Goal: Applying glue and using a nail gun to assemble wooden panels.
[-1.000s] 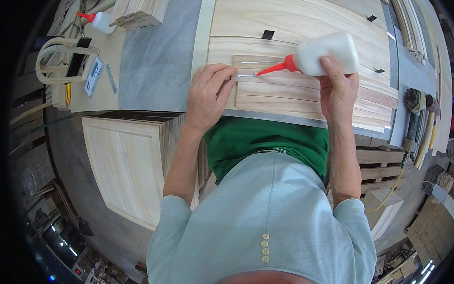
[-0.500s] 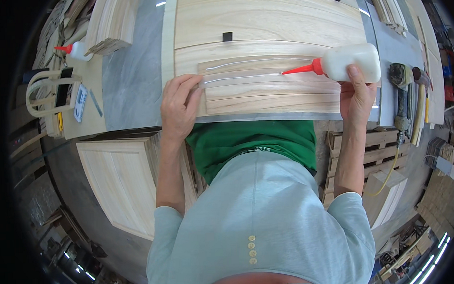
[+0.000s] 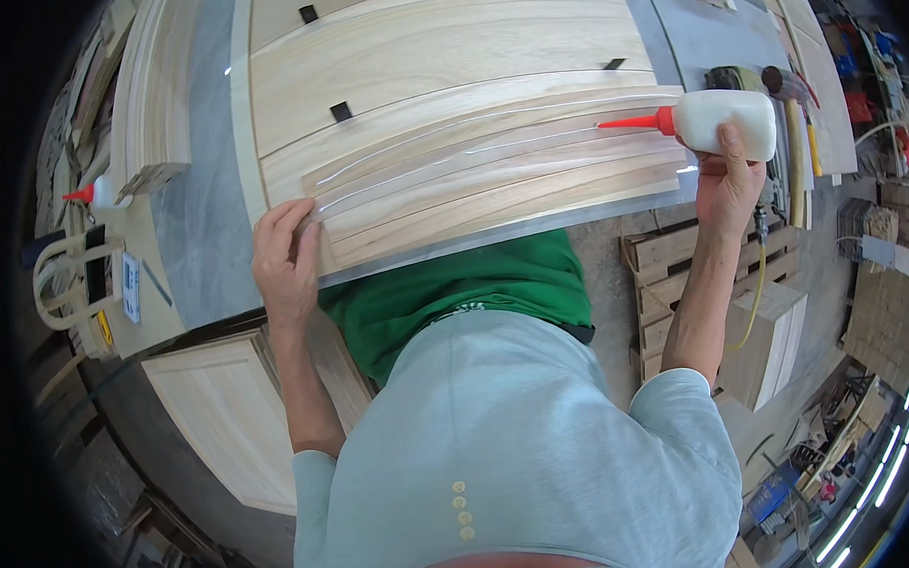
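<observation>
Bright, even, whitish light washes over the table (image 3: 208, 243), leaving only soft shading on the shirt (image 3: 539, 421), while small glare spots whiten its gray top toward the left edge and by the right end of the near edge. Below the near edge the floor (image 3: 594, 264) falls duller, with dark shadow under the edge's left part, and well beyond its right part the lit tubes (image 3: 872, 495) burn out to white. Fisheye distortion bows the boards (image 3: 492, 198), which look sharp, whereas the dim surroundings soften into a black rim.
</observation>
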A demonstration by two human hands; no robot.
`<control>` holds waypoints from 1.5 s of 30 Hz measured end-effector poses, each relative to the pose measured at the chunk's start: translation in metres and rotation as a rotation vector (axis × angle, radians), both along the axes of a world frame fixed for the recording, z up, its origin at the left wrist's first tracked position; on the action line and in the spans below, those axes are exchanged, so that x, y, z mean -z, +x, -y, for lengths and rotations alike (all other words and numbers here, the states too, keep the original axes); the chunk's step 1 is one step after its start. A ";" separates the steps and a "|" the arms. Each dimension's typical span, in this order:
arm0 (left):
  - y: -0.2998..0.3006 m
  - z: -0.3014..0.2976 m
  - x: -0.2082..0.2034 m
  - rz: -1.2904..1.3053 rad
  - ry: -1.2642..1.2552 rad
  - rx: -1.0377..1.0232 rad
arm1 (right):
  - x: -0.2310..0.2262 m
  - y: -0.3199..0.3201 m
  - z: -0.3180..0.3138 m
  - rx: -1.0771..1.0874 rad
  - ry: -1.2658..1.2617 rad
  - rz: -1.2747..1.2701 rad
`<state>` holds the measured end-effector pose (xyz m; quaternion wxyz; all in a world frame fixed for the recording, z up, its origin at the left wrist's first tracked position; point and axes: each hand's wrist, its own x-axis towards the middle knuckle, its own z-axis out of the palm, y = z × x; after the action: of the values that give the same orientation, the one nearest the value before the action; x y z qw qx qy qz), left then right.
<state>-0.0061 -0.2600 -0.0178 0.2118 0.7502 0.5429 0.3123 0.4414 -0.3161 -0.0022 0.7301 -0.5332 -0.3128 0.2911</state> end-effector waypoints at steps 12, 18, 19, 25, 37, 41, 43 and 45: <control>0.003 0.002 0.004 -0.003 -0.004 0.017 | -0.017 0.056 0.014 0.148 0.047 0.124; -0.002 0.001 0.001 -0.028 -0.006 0.010 | -0.025 0.063 0.027 0.203 0.089 0.093; -0.005 0.002 0.004 -0.022 0.001 0.009 | -0.029 0.055 0.026 0.194 0.086 0.094; -0.010 0.004 0.007 0.017 -0.024 -0.023 | -0.037 -0.016 0.021 0.007 0.137 -0.098; -0.007 0.000 0.011 -0.048 0.034 0.018 | 0.004 -0.207 -0.039 -0.420 -0.086 -0.358; -0.008 -0.001 0.011 -0.053 0.045 0.018 | 0.005 -0.225 -0.044 -0.474 -0.085 -0.327; -0.008 -0.001 0.010 -0.057 0.044 0.018 | 0.004 -0.223 -0.044 -0.466 -0.084 -0.294; -0.008 -0.001 0.010 -0.056 0.045 0.020 | 0.003 -0.217 -0.043 -0.459 -0.085 -0.274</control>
<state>-0.0136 -0.2591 -0.0280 0.1826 0.7687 0.5339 0.3011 0.2249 -0.2730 -0.0049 0.6576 -0.4342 -0.3113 0.5311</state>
